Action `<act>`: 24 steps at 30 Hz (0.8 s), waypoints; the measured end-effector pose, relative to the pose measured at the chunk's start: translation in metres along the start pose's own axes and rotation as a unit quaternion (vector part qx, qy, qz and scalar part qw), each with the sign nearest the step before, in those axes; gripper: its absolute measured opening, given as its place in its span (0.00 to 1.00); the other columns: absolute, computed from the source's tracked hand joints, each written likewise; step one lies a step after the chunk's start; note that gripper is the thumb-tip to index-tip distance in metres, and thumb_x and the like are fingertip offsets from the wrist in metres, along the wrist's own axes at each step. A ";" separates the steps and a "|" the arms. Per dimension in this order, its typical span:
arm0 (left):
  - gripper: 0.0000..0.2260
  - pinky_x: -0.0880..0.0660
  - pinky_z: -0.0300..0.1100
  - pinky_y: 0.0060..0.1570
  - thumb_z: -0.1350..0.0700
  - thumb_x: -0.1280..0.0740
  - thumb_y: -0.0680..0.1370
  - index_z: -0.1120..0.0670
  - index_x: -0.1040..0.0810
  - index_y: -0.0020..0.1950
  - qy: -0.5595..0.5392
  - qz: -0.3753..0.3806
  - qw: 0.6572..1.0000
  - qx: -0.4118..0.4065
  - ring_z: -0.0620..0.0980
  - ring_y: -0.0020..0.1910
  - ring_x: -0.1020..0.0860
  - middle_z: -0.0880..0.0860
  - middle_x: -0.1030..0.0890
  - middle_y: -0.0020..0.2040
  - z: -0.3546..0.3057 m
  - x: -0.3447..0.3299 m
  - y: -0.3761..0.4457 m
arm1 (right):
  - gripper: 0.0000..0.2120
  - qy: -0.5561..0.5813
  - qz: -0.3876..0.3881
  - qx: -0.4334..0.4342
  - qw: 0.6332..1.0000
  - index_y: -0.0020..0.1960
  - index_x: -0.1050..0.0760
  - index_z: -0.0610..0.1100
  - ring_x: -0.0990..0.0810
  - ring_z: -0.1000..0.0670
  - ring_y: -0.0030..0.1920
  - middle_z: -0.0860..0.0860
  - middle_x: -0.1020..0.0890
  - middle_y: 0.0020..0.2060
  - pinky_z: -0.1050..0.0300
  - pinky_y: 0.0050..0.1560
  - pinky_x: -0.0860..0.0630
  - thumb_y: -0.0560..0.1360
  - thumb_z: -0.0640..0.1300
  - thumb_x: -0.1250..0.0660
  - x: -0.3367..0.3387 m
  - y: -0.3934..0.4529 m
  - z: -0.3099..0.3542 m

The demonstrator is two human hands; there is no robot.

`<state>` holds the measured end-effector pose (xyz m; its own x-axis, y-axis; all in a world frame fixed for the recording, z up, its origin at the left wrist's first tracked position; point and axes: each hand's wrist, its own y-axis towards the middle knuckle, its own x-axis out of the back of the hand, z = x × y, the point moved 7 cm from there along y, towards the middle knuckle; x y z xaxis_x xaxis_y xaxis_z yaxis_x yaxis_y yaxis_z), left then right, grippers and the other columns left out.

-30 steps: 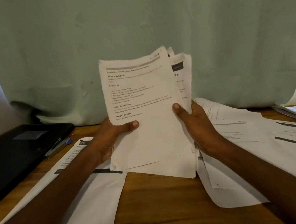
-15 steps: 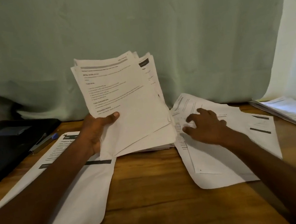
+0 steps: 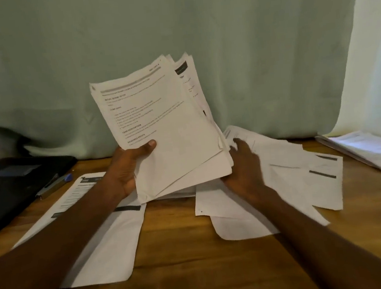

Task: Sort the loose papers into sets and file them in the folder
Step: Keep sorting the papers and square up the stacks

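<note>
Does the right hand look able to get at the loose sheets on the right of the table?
Probably yes: the right hand already hovers over the loose sheets, blurred, with nothing between; the held stack sits left of them.

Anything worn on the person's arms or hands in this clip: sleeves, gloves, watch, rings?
Nothing visible. Both forearms are bare up to the frame edge, with no sleeves, and the left hand and right hand show no gloves, watch, bracelet or rings. The right hand is slightly motion-blurred.
</note>
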<state>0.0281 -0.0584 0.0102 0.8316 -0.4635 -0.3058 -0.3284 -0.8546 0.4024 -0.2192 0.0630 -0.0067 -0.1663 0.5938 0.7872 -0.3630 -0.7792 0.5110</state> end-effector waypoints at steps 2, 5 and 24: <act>0.30 0.28 0.60 0.70 0.63 0.23 0.72 0.53 0.25 0.73 -0.021 -0.012 1.000 0.002 0.56 0.67 0.21 0.55 0.19 0.67 -0.005 -0.010 0.001 | 0.28 -0.054 -0.070 0.007 0.996 0.72 0.29 0.42 0.39 0.39 0.78 0.39 0.37 0.77 0.40 0.73 0.38 0.73 0.46 0.32 0.026 0.008 -0.018; 0.33 0.26 0.62 0.67 0.62 0.20 0.68 0.54 0.24 0.72 -0.049 -0.035 0.998 0.008 0.57 0.65 0.20 0.55 0.18 0.66 0.000 -0.028 -0.004 | 0.30 -0.130 0.033 -0.137 0.981 0.79 0.40 0.46 0.51 0.35 0.80 0.37 0.46 0.80 0.34 0.76 0.50 0.81 0.58 0.41 0.032 0.008 -0.077; 0.28 0.18 0.46 0.53 0.67 0.27 0.74 0.54 0.25 0.73 -0.031 -0.051 0.998 -0.008 0.54 0.62 0.18 0.53 0.17 0.64 0.020 -0.032 -0.009 | 0.16 -0.026 0.097 -0.187 0.977 0.48 0.28 0.45 0.30 0.41 0.63 0.41 0.25 0.61 0.46 0.60 0.31 0.83 0.58 0.41 -0.001 0.015 -0.070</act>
<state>-0.0046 -0.0402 -0.0007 0.8302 -0.3894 -0.3989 -0.2364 -0.8939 0.3808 -0.2884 0.0647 -0.0233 -0.2217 0.4244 0.8779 -0.6404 -0.7423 0.1972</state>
